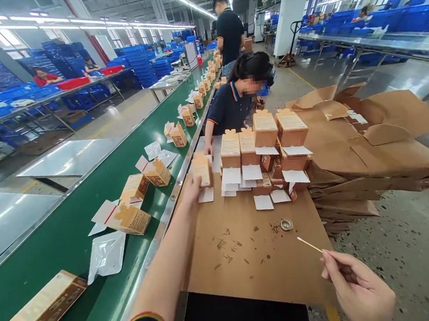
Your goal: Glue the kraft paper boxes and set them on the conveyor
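Note:
My left hand (193, 187) reaches forward and grips a small brown carton (202, 169) with a white flap, at the left end of a stacked group of similar cartons (267, 150) on a cardboard sheet (248, 259). My right hand (356, 288) is low at the right, pinching a thin cotton swab (310, 245) that points toward the cartons. A small round metal cap (286, 224) lies on the sheet between the swab tip and the cartons.
A green conveyor belt (79, 297) on the left carries open cartons (157, 171) and plastic bags (105, 253). A seated co-worker (239, 101) works just beyond the stack; another person (228, 31) stands farther back. Flat cardboard sheets (371, 159) pile at the right.

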The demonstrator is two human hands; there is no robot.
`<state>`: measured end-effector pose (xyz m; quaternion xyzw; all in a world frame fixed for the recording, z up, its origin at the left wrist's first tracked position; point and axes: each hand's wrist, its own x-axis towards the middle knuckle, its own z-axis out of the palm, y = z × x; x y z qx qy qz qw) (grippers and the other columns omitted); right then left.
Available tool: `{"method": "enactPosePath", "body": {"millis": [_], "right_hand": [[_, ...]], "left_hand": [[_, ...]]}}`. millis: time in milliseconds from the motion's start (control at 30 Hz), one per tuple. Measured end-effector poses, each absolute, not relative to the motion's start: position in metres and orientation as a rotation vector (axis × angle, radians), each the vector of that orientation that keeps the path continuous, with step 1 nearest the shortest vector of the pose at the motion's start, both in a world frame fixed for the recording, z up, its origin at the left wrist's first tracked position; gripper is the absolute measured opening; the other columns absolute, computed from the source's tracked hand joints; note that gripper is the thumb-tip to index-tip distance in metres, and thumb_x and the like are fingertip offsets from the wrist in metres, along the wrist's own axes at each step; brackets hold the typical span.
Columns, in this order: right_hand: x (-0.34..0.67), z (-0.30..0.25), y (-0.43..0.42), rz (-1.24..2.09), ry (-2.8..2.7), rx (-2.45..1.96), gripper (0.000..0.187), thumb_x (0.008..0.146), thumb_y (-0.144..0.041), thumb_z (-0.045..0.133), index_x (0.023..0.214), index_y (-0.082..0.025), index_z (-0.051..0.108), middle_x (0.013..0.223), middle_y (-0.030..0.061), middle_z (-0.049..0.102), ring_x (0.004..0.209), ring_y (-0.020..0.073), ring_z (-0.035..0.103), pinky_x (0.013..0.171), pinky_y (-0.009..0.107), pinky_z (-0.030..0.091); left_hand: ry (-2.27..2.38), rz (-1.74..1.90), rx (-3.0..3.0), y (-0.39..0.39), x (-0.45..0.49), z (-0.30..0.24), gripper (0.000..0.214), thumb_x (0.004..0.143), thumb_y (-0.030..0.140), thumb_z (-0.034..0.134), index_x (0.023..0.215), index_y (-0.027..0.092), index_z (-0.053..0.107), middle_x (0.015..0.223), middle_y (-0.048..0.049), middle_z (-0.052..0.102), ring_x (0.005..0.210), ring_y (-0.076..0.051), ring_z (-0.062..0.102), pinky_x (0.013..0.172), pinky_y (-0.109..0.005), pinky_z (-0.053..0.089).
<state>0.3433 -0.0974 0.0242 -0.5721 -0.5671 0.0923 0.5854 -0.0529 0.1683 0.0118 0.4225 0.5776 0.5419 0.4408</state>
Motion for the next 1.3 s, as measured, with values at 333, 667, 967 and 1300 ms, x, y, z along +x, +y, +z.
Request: {"method": "enactPosePath", "body": {"millis": [333,667,967,1300], "right_hand": [[0.348,-0.003,-0.036,0.075,-1.613,-1.506,0.048,0.119,-0.052,0.064,0.086,-0.025,0.086,0.076,0.0065,0.083,0.059,0.0179,0.072,0.063,0.028,0.063],[0.334,-0.003,-0.049,0.14,-1.501,-1.474,0.039,0.117,-0.049,0.072,0.092,-0.023,0.089,0.077,0.0055,0.084,0.057,0.0177,0.073,0.064,0.03,0.063],[0.234,-0.031,-0.078,0.563,-1.642,-1.205,0.028,0.115,-0.026,0.068,0.094,-0.025,0.087,0.077,0.0018,0.08,0.061,0.0149,0.072,0.061,0.024,0.063],[0.26,-0.027,-0.082,0.549,-1.592,-1.241,0.029,0.116,-0.03,0.069,0.094,-0.025,0.087,0.078,0.0037,0.082,0.062,0.0163,0.074,0.061,0.025,0.065]], "left_hand": [[1.255,1.258,0.666,-0.015,-0.046,-0.025,0.082,0.064,0.057,0.116,0.128,0.018,0.083,0.142,-0.0214,0.088,0.137,-0.048,0.083,0.119,-0.061,0.067],[1.185,1.064,0.949,0.0,-0.001,-0.028,0.081,0.063,0.055,0.117,0.121,0.025,0.07,0.135,-0.0171,0.087,0.131,-0.037,0.086,0.121,-0.059,0.068],[1.177,1.003,1.03,-0.004,-0.002,-0.024,0.081,0.069,0.055,0.114,0.133,0.024,0.075,0.139,-0.0183,0.087,0.132,-0.039,0.086,0.118,-0.056,0.07],[1.241,1.042,1.199,-0.023,0.005,-0.025,0.073,0.073,0.041,0.11,0.135,0.027,0.075,0.138,-0.0133,0.085,0.136,-0.037,0.082,0.119,-0.054,0.067]]}}
